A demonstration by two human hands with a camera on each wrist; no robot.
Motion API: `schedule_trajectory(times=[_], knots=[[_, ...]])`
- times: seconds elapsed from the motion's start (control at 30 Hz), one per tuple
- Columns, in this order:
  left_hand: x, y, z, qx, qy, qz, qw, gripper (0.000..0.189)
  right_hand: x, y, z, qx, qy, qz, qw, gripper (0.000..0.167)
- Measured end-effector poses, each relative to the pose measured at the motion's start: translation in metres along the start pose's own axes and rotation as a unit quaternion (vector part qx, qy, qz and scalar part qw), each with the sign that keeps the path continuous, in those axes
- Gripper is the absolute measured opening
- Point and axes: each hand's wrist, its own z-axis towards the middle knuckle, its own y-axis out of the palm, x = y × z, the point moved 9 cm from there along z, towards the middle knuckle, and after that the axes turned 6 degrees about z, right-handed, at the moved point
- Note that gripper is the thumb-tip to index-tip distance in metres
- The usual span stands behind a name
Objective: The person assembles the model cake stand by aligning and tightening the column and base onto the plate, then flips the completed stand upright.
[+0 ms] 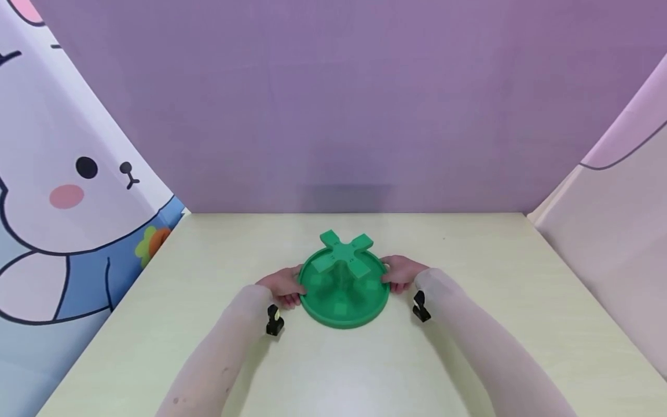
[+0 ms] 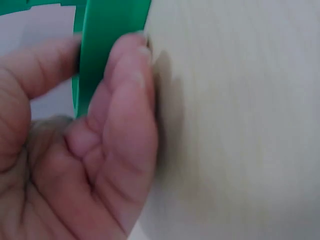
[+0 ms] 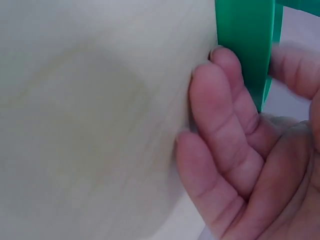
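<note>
A round green tray (image 1: 318, 304) with a raised rim lies on the table, roughly in the middle of the head view. A post rises from its centre, topped by a green four-armed cross (image 1: 344, 252). My left hand (image 1: 283, 285) grips the tray's left edge. In the left wrist view its thumb (image 2: 47, 65) hooks over the rim (image 2: 112, 35) and the other fingers lie low along the outer wall, close to the table. On the opposite side my right hand (image 1: 402, 272) holds the rim (image 3: 245, 45) likewise, thumb inside and fingers outside. The fingertips' undersides are hidden.
The pale wood-look table (image 1: 156, 347) reaches back to a purple wall (image 1: 344, 104). A cartoon-printed sheet (image 1: 68, 231) borders the left side, and another pale sheet (image 1: 620, 231) the right. Each wrist carries a small black device (image 1: 274, 320).
</note>
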Motion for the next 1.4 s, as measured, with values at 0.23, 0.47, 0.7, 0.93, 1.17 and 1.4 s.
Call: schedule_trajectory(times=[0.23, 0.47, 0.7, 0.93, 1.17, 1.4], knots=[[0.002, 0.002, 0.004, 0.023, 0.002, 0.002, 0.9997, 0.078, -0.005, -0.003, 0.002, 0.017, -0.016, -0.067, 0.9975, 0.022], [0.001, 0.002, 0.002, 0.033, -0.01, 0.015, 0.9993, 0.077, -0.011, -0.005, 0.001, 0.033, -0.013, -0.137, 0.9899, 0.01], [0.009, -0.001, 0.001, 0.026, 0.005, 0.024, 0.9994, 0.079, -0.012, -0.014, 0.001, 0.047, -0.023, -0.142, 0.9885, 0.011], [0.006, -0.003, 0.004, 0.022, 0.033, -0.073, 0.9966, 0.083, -0.015, -0.024, -0.01, 0.039, -0.049, -0.03, 0.9976, 0.042], [0.009, -0.011, 0.0, 0.042, 0.078, -0.183, 0.9791, 0.079, -0.011, -0.025, -0.023, 0.044, -0.044, 0.134, 0.989, 0.053], [0.013, -0.017, -0.007, 0.05, 0.115, -0.257, 0.9581, 0.076, -0.013, -0.023, -0.028, 0.031, -0.054, 0.28, 0.9578, 0.057]])
